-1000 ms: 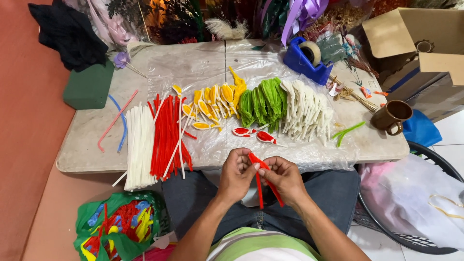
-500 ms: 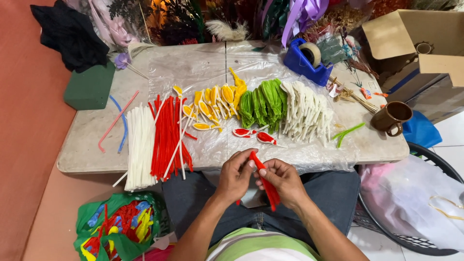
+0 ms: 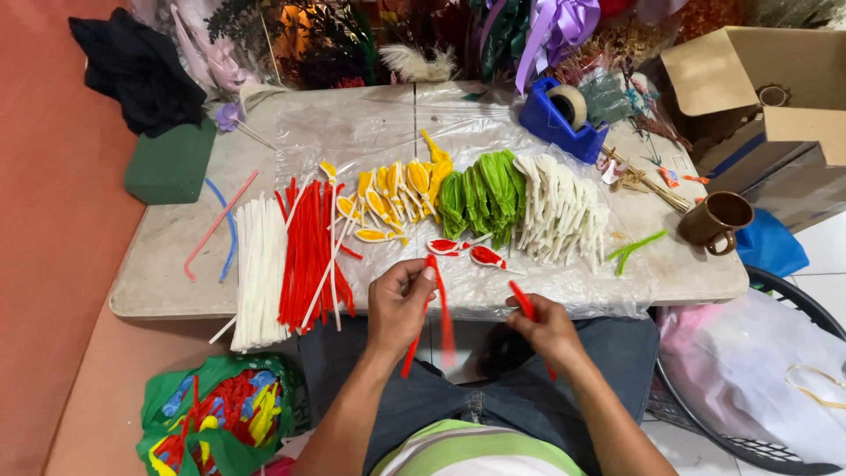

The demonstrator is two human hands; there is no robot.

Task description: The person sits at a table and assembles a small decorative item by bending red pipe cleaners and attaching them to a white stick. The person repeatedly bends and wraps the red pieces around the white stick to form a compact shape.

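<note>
At the near left, on the floor, a green bag point(image 3: 216, 423) filled with red, yellow and blue pieces is seen. Above the lap, a red pipe cleaner point(image 3: 438, 308) is pinched at its top by the closed fingers of the left hand point(image 3: 398, 304), its strands hanging down blurred. A second red piece point(image 3: 523, 301) is gripped in the closed right hand point(image 3: 548, 330), just right of it. At the near right, a clear plastic bag point(image 3: 749, 370) lies in a dark basket. On the desk point(image 3: 167, 282), white sticks point(image 3: 260, 269) and red sticks point(image 3: 308, 251) are laid at the left, with yellow, green and white bundles on a plastic sheet further in. A brown mug point(image 3: 709, 220) stands at the right. A blue tape dispenser point(image 3: 555, 119) is placed farther back, and an open cardboard box point(image 3: 775, 79) at the far right.
</note>
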